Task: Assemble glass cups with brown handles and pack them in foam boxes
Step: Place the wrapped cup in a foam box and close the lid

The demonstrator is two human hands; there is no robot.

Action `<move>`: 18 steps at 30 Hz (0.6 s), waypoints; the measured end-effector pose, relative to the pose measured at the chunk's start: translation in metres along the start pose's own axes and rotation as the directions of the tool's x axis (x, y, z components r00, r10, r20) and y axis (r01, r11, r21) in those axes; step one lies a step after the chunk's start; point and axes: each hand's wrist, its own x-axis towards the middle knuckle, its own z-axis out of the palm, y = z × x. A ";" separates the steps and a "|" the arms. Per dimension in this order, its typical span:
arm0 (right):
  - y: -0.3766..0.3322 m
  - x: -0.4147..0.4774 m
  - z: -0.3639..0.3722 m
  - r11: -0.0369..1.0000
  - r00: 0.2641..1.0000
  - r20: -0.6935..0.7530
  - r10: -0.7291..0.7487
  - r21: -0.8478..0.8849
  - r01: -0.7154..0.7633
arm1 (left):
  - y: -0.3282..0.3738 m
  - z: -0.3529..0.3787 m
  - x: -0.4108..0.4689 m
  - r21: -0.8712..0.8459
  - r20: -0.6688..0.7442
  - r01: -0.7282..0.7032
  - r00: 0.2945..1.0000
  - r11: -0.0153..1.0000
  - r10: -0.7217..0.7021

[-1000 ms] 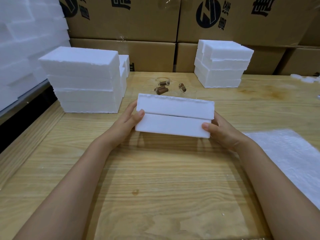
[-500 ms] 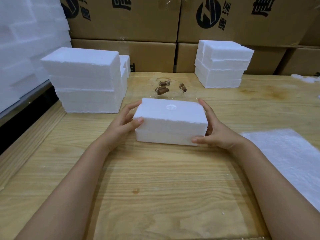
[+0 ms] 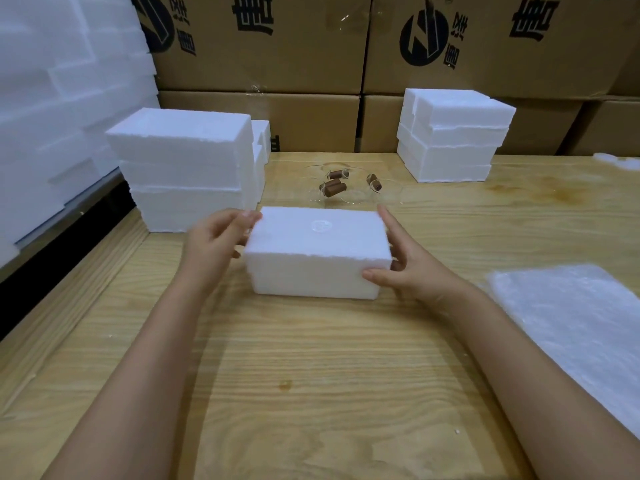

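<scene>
A closed white foam box (image 3: 317, 252) lies flat on the wooden table (image 3: 311, 375), right in front of me. My left hand (image 3: 216, 242) is at its left end, blurred, with bent fingers on the lid's top left corner. My right hand (image 3: 407, 268) lies against the right end with straight fingers along the side and the thumb pressing the front right corner. Behind the box lie three clear glass cups with brown handles (image 3: 333, 187), (image 3: 337, 174), (image 3: 374, 182); the glass is hard to make out.
A stack of foam boxes (image 3: 187, 168) stands at the left and another stack (image 3: 453, 136) at the back right. A white foam sheet (image 3: 575, 323) lies at the right. Cardboard cartons (image 3: 311, 46) line the back. More foam (image 3: 52, 98) is piled at the far left.
The foam box, tipped up on edge a second ago, now lies flat on the table. My left hand has moved up to the lid's top left corner; my right hand stays at the right end.
</scene>
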 end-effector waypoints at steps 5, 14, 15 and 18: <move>-0.011 0.032 0.067 0.998 0.998 0.016 -0.055 0.031 0.055 | -0.015 -0.040 0.004 0.092 -0.503 -0.036 0.861 0.995 0.078; -0.036 0.080 0.160 0.987 0.994 0.061 -0.089 0.139 0.080 | -0.037 -0.070 0.007 -0.082 -0.893 -0.030 0.447 0.996 -0.060; -0.038 0.083 0.167 0.988 0.994 0.059 -0.088 0.133 0.080 | -0.037 -0.071 0.010 -0.116 -0.903 -0.040 0.421 0.992 -0.088; -0.044 0.089 0.181 0.992 0.996 0.057 -0.074 0.104 0.068 | -0.038 -0.073 0.017 -0.221 -0.897 -0.046 0.403 0.974 -0.184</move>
